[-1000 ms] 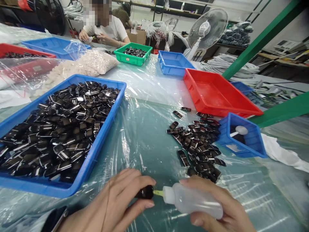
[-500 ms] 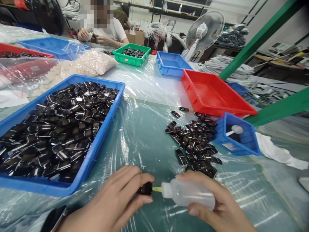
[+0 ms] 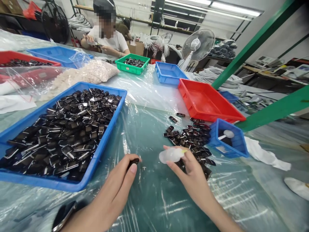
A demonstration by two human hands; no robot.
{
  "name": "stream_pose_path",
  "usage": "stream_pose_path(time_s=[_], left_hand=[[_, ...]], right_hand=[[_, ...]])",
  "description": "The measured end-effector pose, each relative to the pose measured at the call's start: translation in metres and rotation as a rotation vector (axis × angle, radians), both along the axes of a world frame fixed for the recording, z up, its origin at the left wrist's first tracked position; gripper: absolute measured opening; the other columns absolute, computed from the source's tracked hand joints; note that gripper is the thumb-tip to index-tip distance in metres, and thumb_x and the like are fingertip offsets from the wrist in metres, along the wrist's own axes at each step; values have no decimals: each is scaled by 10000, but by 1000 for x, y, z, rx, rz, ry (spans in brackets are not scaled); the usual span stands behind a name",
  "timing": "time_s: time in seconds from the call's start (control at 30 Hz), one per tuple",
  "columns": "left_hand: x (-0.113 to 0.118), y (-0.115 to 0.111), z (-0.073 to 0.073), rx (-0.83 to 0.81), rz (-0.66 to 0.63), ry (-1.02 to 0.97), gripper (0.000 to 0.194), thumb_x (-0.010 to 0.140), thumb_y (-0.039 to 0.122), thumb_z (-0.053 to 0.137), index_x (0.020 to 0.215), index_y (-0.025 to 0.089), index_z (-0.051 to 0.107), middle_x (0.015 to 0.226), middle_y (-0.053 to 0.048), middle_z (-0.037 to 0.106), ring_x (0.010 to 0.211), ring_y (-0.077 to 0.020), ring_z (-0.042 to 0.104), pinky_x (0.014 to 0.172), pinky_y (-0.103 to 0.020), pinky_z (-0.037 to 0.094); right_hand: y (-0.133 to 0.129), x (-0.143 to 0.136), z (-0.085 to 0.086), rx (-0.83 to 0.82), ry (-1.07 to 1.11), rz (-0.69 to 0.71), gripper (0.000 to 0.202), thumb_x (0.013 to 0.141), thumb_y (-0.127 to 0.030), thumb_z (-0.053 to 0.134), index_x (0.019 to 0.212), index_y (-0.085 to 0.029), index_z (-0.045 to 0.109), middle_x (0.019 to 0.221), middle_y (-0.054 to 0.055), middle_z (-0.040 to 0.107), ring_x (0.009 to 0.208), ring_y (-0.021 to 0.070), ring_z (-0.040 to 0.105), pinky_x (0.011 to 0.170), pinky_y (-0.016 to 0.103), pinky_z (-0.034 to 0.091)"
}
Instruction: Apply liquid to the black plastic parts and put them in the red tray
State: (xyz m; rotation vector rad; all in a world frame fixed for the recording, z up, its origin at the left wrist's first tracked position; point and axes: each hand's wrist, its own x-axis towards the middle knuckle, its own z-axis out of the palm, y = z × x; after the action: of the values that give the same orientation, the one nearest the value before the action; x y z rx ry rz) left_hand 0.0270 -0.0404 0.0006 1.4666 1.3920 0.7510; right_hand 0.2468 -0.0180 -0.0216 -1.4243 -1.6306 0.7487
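Between the thumb and fingers of my left hand point(image 3: 118, 180) is a small glossy black casing point(image 3: 134, 161), mostly hidden by the fingers. My right hand point(image 3: 193, 174) is closed on a translucent white squeeze bottle point(image 3: 170, 155). The bottle lies on its side in the grip, its base to the left and its yellowish tip toward my palm. Beyond and under the right hand lies a loose pile of black casings point(image 3: 193, 133). To the left of my left hand stands a blue tray point(image 3: 106, 141) heaped with similar black casings.
A red tray point(image 3: 205, 100) stands behind the pile, beside a small blue bin point(image 3: 225, 151) with a white spoon point(image 3: 227, 134) in it. A green post point(image 3: 251, 48) slants at the right. Across the table a person point(image 3: 116, 42) works near a green tray point(image 3: 131, 69).
The squeeze bottle's tip has left the black casing in my left hand. The bottle has turned around, its tip now pointing right, and the hands are further apart.
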Motion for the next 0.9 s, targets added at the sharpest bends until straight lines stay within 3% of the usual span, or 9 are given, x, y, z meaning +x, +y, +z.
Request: stream_pose_path(time_s=[0.13, 0.2, 0.27, 0.33, 0.4, 0.57, 0.7, 0.9], left_hand=[[0, 2, -7, 125, -23, 17, 265, 1016, 396, 322, 1186, 304, 503, 1137, -24, 605, 1082, -229, 560, 906, -341, 439], [-2, 4, -11, 191, -64, 8, 271, 1019, 389, 327, 1226, 310, 482, 1149, -28, 592, 1089, -222, 556, 923, -342, 438], [-3, 6, -15, 238, -100, 1, 270, 1024, 372, 326, 1255, 321, 458, 1181, -27, 575, 1126, -214, 539, 952, -341, 425], [-4, 5, -18, 275, -123, -2, 259, 1030, 336, 330, 1263, 334, 442, 1205, -18, 563, 1157, -201, 523, 981, -332, 409], [-4, 4, -20, 327, -151, -2, 261, 1031, 295, 334, 1269, 352, 425, 1220, -5, 556, 1164, -186, 520, 989, -313, 404], [-3, 2, -21, 438, -144, 19, 278, 1023, 254, 347, 1269, 359, 426, 1205, -1, 571, 1124, -187, 549, 946, -301, 430], [-4, 2, -21, 482, -174, 10, 287, 1011, 218, 354, 1264, 323, 440, 1177, -30, 579, 1079, -204, 566, 915, -327, 452], [-5, 1, -24, 556, -281, 54, 288, 1031, 248, 328, 1300, 322, 402, 1209, -53, 563, 1110, -208, 559, 929, -329, 458]], right_hand=[[-9, -2, -3, 200, -137, -116, 370, 849, -237, 670, 1170, -251, 488, 1122, 91, 621, 994, 239, 614, 818, 397, 522], [-18, -4, -1, 322, -194, -115, 288, 878, -172, 619, 1119, -258, 487, 1017, 60, 583, 926, 218, 587, 778, 373, 504], [-24, -12, 0, 380, -259, 12, 221, 905, -99, 551, 1049, -266, 541, 909, 23, 598, 849, 189, 598, 745, 332, 506], [-25, -25, -1, 365, -331, 155, 255, 910, -89, 543, 1106, -247, 585, 926, 45, 647, 842, 201, 621, 741, 341, 519], [-21, -39, -5, 319, -382, 230, 241, 921, -108, 530, 1119, -210, 624, 970, 95, 669, 852, 245, 629, 723, 392, 525], [-10, -53, -5, 185, -319, 290, 222, 946, -165, 466, 870, -209, 670, 859, 85, 677, 783, 254, 610, 698, 421, 522], [-12, -46, 12, 11, -76, 229, 142, 895, -190, 561, 780, -225, 637, 798, 34, 651, 742, 198, 616, 714, 359, 535], [-21, -38, 31, -362, 380, 194, 113, 795, -334, 723, 777, -233, 674, 730, -4, 716, 664, 151, 691, 583, 251, 568]])
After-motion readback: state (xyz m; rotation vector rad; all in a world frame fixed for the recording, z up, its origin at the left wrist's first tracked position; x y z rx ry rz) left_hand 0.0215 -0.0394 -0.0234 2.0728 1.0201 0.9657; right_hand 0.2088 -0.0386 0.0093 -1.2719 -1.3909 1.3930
